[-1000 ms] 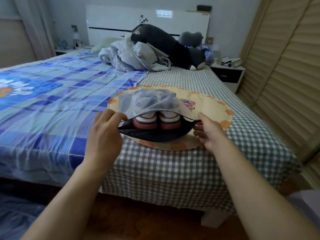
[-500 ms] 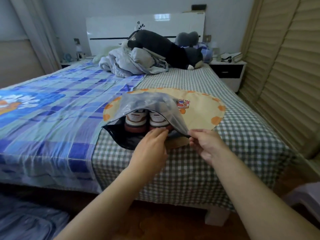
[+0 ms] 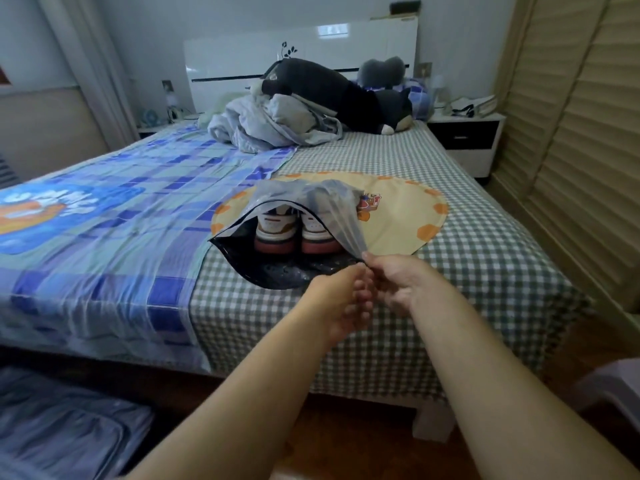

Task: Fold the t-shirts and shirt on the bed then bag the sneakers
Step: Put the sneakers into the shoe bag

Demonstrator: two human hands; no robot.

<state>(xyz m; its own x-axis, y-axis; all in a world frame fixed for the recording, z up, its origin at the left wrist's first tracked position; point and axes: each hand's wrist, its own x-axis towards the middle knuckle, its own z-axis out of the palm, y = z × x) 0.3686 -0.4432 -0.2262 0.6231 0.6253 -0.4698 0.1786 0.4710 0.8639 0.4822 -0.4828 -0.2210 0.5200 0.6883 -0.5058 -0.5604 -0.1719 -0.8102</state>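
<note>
1. Count: two sneakers (image 3: 298,230), one bag (image 3: 277,271), one round yellow mat (image 3: 408,216), one pile of crumpled clothes (image 3: 273,128) and two dark plush toys (image 3: 325,88) at the far end of the bed (image 3: 450,271).
2. Sneakers: side by side, heels toward you, inside the bag, just beyond and left of your fingertips.
3. Bag: mouth gapes wide toward you. Dark lower lip lies flat on the checked sheet, left of your fingers; clear upper lip arches over the heels and slopes down to your pinch at its right corner.
4. Edges/room: the bed's near edge runs just below your hands. Bare checked sheet to the right of your fingers, blue patterned quilt (image 3: 104,237) well to the left. Mat lies under the bag's far part, beyond your fingers.
5. Right hand (image 3: 401,285): thumb and forefinger closed together, pinching the clear lip at the corner.
6. Left hand (image 3: 341,301): fingers curled, tips meeting the right hand's at that same corner. Can't tell if they actually grip the plastic – the knuckles hide the contact.
</note>
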